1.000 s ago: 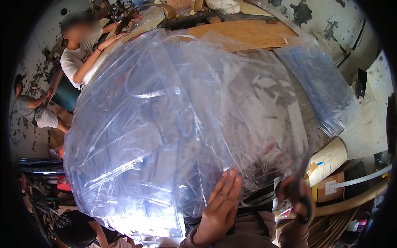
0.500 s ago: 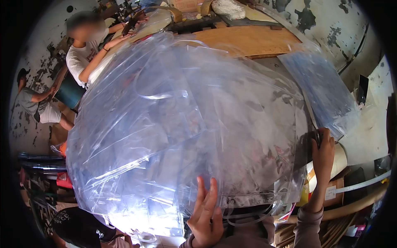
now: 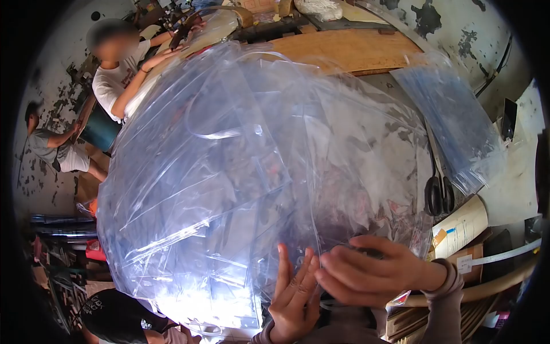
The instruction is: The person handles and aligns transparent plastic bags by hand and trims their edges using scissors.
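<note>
Large clear plastic sheets (image 3: 229,172) lie in a glossy, wrinkled pile across the work surface, with transparent strap-like loops on top. My left hand (image 3: 293,298) rests at the near edge of the pile, fingers stretched out over the plastic. Close beside it, my right hand (image 3: 372,272) reaches in over the same edge with its fingers extended and slightly curved; nothing shows in its grasp. Black-handled scissors (image 3: 439,192) lie to the right of the pile, blades pointing away from me.
A stack of bluish plastic pieces (image 3: 447,120) lies at the right, near a paper roll (image 3: 461,226). An orange-brown board (image 3: 344,51) is at the back. One person (image 3: 117,86) works at the far left; another person's black cap (image 3: 117,318) shows at the lower left.
My right hand has let go of the scissors at the right and moved left to the near edge of the plastic, beside my left hand. The left hand has barely shifted.
</note>
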